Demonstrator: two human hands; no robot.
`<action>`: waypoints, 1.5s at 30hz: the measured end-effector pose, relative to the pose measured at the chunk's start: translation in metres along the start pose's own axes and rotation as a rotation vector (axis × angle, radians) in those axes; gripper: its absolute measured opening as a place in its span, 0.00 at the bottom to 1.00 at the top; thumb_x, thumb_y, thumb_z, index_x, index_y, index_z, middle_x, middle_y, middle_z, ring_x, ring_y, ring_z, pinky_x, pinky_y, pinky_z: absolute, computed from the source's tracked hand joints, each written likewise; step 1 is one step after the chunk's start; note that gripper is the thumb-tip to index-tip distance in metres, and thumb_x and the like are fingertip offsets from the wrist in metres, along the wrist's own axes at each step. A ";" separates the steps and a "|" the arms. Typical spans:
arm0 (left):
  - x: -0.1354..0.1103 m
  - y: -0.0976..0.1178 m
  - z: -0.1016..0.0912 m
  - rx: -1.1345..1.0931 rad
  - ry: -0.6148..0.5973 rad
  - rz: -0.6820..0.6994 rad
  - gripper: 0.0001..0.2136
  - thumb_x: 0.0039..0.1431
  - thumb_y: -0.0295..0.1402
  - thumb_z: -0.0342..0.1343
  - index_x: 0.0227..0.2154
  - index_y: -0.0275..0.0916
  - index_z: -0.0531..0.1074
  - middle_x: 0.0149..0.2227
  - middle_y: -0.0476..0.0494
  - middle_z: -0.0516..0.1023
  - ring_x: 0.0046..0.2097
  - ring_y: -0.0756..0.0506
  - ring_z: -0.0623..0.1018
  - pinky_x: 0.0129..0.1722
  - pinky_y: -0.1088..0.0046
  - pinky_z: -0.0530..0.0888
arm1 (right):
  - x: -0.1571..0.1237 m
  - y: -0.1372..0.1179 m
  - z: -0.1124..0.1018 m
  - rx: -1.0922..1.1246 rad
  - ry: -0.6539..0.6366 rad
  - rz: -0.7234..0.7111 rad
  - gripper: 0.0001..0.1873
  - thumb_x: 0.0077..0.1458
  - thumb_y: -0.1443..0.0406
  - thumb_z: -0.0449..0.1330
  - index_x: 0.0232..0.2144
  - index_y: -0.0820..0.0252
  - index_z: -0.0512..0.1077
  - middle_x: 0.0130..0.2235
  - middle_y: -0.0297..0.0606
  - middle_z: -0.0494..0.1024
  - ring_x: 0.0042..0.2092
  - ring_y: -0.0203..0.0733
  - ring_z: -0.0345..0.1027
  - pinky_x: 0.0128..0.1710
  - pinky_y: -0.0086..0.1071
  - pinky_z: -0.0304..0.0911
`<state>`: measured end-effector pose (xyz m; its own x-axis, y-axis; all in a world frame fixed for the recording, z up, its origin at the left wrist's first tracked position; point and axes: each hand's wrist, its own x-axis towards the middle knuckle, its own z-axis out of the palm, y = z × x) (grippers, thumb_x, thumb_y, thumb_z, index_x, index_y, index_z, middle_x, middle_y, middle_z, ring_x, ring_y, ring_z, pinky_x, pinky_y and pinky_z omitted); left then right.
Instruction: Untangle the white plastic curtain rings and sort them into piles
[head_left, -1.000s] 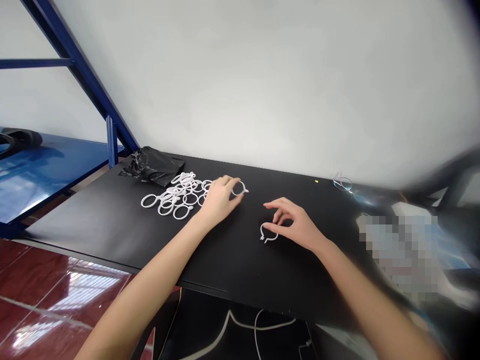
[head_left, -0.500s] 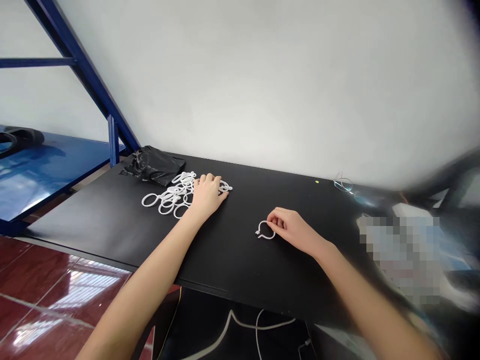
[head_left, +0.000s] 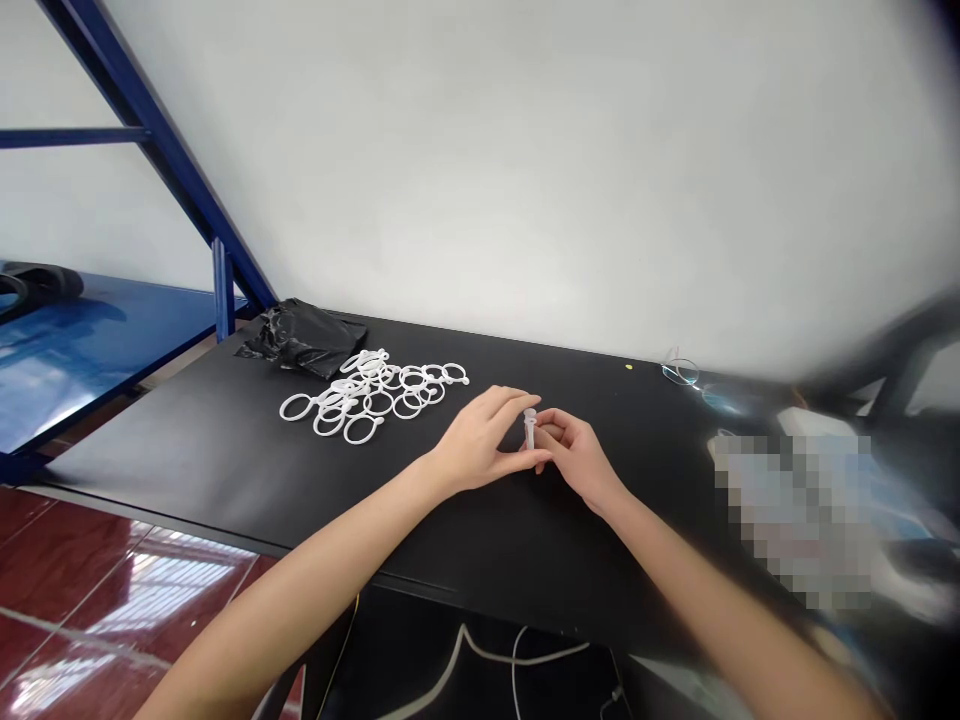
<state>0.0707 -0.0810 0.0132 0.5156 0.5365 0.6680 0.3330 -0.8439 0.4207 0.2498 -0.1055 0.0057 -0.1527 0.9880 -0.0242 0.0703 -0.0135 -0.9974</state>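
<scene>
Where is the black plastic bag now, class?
In the head view, the black bag lies at left on the table, just behind and left of the white rings.

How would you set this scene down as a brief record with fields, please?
Left hand: thumb and fingers spread around a white ring; exact contact unclear
Right hand: fingers at the same ring, close beside the left hand
Held ring: seen edge-on; whether it is closed cannot be told
Loose rings: overlapping pile of white rings, left of the hands
Beyond the pile: crumpled black plastic bag
Far edge, right: eyeglasses
Surface: black tabletop against a pale wall
</scene>
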 end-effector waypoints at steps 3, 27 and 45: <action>0.001 -0.001 0.004 -0.042 -0.100 -0.047 0.17 0.66 0.43 0.50 0.50 0.37 0.66 0.48 0.35 0.74 0.48 0.42 0.74 0.47 0.64 0.73 | 0.000 0.001 0.000 -0.012 -0.022 -0.012 0.19 0.51 0.50 0.65 0.31 0.60 0.69 0.22 0.33 0.76 0.25 0.39 0.74 0.24 0.32 0.69; 0.002 0.000 0.003 -0.126 -0.288 -0.098 0.12 0.67 0.39 0.48 0.45 0.36 0.70 0.44 0.38 0.73 0.44 0.45 0.75 0.44 0.69 0.74 | -0.010 -0.003 -0.006 -0.433 0.092 -0.546 0.07 0.61 0.63 0.58 0.30 0.55 0.71 0.28 0.34 0.75 0.30 0.39 0.72 0.32 0.33 0.71; -0.011 -0.081 -0.037 0.493 -0.013 -0.455 0.15 0.63 0.33 0.52 0.51 0.35 0.69 0.47 0.36 0.73 0.49 0.37 0.71 0.51 0.58 0.70 | -0.006 0.006 -0.013 -0.244 0.170 -0.356 0.12 0.60 0.58 0.59 0.43 0.58 0.72 0.35 0.40 0.79 0.32 0.39 0.73 0.31 0.34 0.73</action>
<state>0.0084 -0.0185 -0.0055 0.2469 0.8412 0.4811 0.8395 -0.4337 0.3273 0.2640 -0.1099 0.0006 -0.0472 0.9360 0.3487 0.2755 0.3477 -0.8962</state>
